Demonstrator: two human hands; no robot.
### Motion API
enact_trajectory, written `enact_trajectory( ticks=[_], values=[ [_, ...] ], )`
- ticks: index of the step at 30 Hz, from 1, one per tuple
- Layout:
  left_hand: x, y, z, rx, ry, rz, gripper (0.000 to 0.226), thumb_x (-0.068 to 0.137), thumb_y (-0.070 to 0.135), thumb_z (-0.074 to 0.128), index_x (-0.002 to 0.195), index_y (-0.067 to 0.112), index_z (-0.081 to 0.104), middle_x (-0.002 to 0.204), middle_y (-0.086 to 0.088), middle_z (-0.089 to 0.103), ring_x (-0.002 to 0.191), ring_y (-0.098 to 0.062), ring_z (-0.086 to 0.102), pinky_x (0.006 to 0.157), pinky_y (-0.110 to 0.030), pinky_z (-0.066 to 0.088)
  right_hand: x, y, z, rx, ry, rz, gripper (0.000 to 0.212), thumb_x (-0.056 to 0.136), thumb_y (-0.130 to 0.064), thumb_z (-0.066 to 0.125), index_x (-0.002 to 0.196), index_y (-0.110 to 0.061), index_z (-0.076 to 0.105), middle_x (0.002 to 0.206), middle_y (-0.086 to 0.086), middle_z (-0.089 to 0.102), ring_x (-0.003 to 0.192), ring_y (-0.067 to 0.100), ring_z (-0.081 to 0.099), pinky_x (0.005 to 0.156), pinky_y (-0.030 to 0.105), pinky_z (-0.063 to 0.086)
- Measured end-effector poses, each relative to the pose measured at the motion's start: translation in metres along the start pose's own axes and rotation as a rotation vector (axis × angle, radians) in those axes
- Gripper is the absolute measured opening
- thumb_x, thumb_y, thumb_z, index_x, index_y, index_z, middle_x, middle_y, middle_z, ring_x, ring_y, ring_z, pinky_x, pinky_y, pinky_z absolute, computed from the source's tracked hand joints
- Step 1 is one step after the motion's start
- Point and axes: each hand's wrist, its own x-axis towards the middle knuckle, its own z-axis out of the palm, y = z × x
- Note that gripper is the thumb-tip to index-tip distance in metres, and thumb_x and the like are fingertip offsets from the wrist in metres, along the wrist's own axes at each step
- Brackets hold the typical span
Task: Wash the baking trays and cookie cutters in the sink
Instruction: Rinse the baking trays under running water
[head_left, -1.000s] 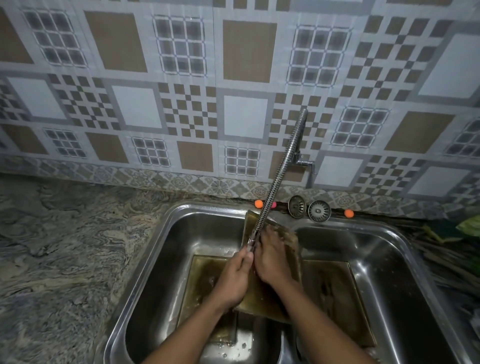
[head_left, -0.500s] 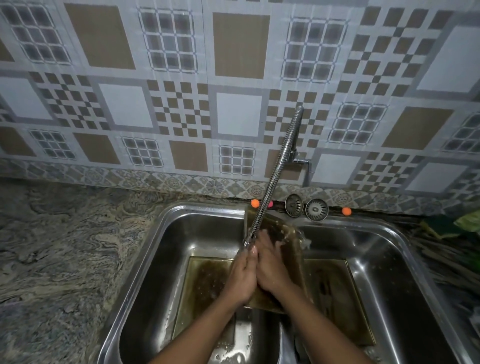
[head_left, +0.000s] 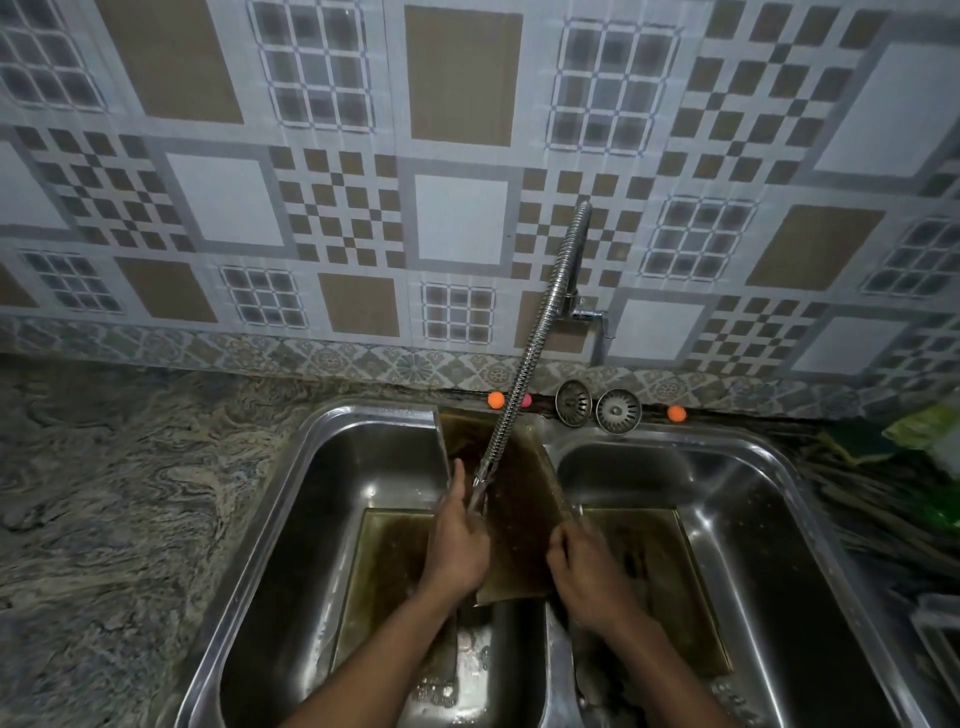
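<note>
Left hand (head_left: 460, 540) grips baking tray (head_left: 519, 499) left edge, right hand (head_left: 587, 566) right edge; tray tilted under faucet (head_left: 540, 332).

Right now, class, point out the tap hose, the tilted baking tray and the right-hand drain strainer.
tap hose (head_left: 537, 332), head view, middle of its ribbed length.
tilted baking tray (head_left: 519, 519), head view, bare brown face.
right-hand drain strainer (head_left: 618, 410), head view, its centre.

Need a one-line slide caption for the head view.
A baking tray held upright over the sink divider by left hand and right hand, under the flexible tap.
</note>
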Motion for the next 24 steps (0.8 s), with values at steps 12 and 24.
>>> enact_trajectory(
  ticks=[12,24],
  values=[
    [-0.012,0.011,-0.022,-0.034,-0.227,0.135,0.050,0.096,0.004,0.041,0.144,0.018,0.041,0.137,0.004,0.055,0.130,-0.005,0.048,0.112,-0.022,0.035,0.071,-0.058,0.020,0.161,-0.098,-0.385,0.051,0.095,-0.032,0.036,0.145,-0.022,0.041,0.150,-0.003,0.040,0.141,0.013,0.030,0.118,0.034,0.018],
    [-0.012,0.002,-0.028,-0.075,-0.154,0.050,0.053,0.103,0.009,0.041,0.152,0.025,0.027,0.146,0.014,0.036,0.137,-0.002,0.033,0.098,0.001,0.030,0.047,-0.023,0.039,0.046,-0.074,-0.160,0.062,0.097,-0.060,0.023,0.151,-0.031,0.026,0.157,-0.017,0.012,0.147,0.008,0.003,0.119,0.036,0.007]
  ],
)
